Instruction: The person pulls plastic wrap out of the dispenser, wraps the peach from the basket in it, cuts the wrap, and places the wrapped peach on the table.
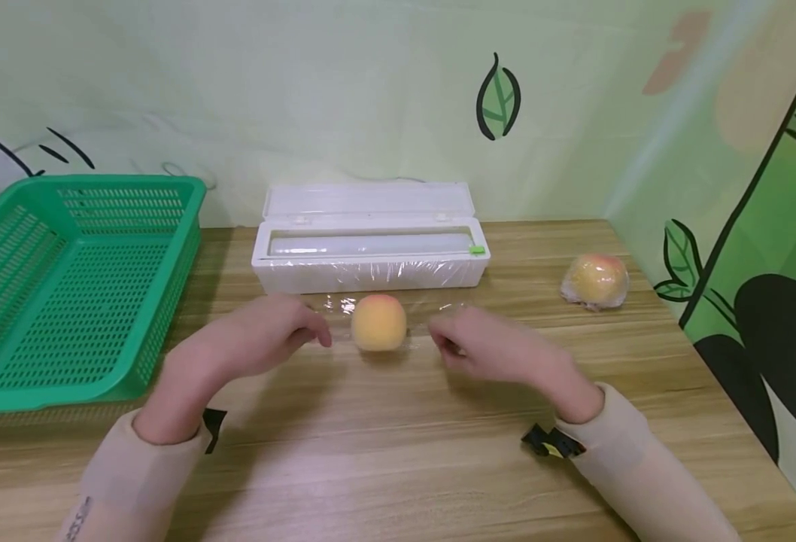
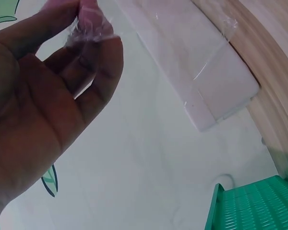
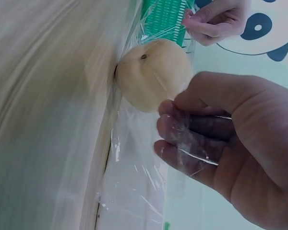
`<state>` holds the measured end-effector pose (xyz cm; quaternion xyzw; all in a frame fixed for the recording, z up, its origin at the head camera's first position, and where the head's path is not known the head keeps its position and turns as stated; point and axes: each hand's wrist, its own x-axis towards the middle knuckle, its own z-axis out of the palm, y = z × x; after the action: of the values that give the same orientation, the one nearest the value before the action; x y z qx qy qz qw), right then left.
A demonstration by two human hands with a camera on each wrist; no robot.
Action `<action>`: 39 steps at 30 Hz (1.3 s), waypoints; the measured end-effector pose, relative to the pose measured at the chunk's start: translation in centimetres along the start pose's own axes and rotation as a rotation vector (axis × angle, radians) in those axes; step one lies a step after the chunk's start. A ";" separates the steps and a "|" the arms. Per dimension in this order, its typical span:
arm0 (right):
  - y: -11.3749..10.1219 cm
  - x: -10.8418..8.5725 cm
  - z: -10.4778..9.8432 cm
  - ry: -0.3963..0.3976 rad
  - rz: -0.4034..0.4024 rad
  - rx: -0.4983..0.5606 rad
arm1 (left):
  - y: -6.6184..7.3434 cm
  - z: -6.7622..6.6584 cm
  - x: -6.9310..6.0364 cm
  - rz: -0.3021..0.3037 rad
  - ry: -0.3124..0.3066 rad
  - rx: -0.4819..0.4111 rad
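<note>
A yellow-orange peach (image 1: 379, 324) with a reddish top stands on the wooden table, between my two hands. Clear plastic wrap (image 3: 134, 167) stretches from the white wrap dispenser (image 1: 371, 277) towards me, around the peach. My left hand (image 1: 252, 335) pinches the wrap left of the fruit; its thumb and fingertips meet on the crumpled film in the left wrist view. On the other side my right hand (image 1: 493, 342) grips the film's other edge between thumb and curled fingers (image 3: 170, 127). Neither hand touches the peach in the head view.
Behind the peach, the dispenser's lid (image 1: 371, 199) is raised, showing the roll (image 1: 371, 245) and a green slider (image 1: 477, 250). A green plastic basket (image 1: 191, 233) stands at the left. A second peach (image 1: 597, 280), wrapped in film, sits at the right. The printed wall (image 1: 371, 90) borders the table.
</note>
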<state>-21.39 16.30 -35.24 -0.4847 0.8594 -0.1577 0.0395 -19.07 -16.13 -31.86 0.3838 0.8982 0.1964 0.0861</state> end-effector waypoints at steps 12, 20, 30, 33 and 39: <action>0.9 0.1 0.3 0.222 -0.030 -0.065 | -0.9 0.5 0.8 -0.109 0.180 0.027; 0.9 0.5 0.5 0.292 0.046 -0.061 | -1.3 0.8 1.3 -0.155 0.237 0.005; 1.2 1.1 0.8 0.445 0.046 -0.047 | -1.4 1.4 2.1 -0.257 0.326 0.024; 1.3 1.3 0.8 0.493 0.035 -0.039 | -1.3 1.4 2.3 -0.277 0.345 0.050; 1.7 1.9 0.6 0.540 0.043 -0.017 | -1.2 1.9 3.1 -0.325 0.348 0.128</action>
<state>-23.61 15.39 -36.21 -0.4070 0.8502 -0.2734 -0.1919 -21.41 -14.11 -34.15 0.1992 0.9601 0.1856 -0.0640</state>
